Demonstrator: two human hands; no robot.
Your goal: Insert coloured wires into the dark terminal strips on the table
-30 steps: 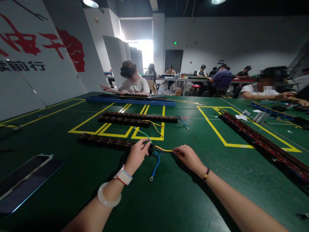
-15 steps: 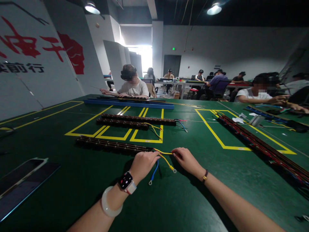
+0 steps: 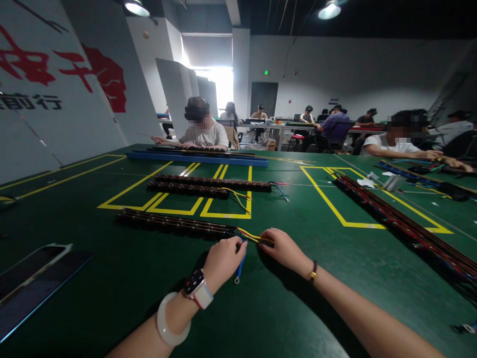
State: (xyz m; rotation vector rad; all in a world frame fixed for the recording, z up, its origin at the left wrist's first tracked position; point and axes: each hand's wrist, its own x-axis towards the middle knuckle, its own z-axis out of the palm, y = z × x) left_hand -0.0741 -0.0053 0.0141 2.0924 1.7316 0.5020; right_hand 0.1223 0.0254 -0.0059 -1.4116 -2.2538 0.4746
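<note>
A long dark bundle of rods [image 3: 175,223] lies crosswise in front of me, with yellow cables [image 3: 249,234] and a blue cable [image 3: 240,268] coming from its right end. My right hand [image 3: 286,252] is closed around the yellow cables; their ends are hidden under its fingers. Just left of it, the fingertips of my left hand [image 3: 223,259] are pinched together on the blue cable near the bundle's end. That cable hangs out below them, and its metal ring terminal [image 3: 237,280] rests near the green tabletop [image 3: 261,318].
Behind the bundle lie two similar bundles [image 3: 208,183] within yellow tape lines. Longer bundles with red wires [image 3: 395,219] run along the right. A dark flat panel [image 3: 40,293] is at the left. Across the table, one person sits behind a blue rail [image 3: 197,158]; another works at the right.
My right hand has gathered the second yellow cable, whose ring terminal was loose before and is now hidden. My left fingers have shifted from the yellow cable to the blue one.
</note>
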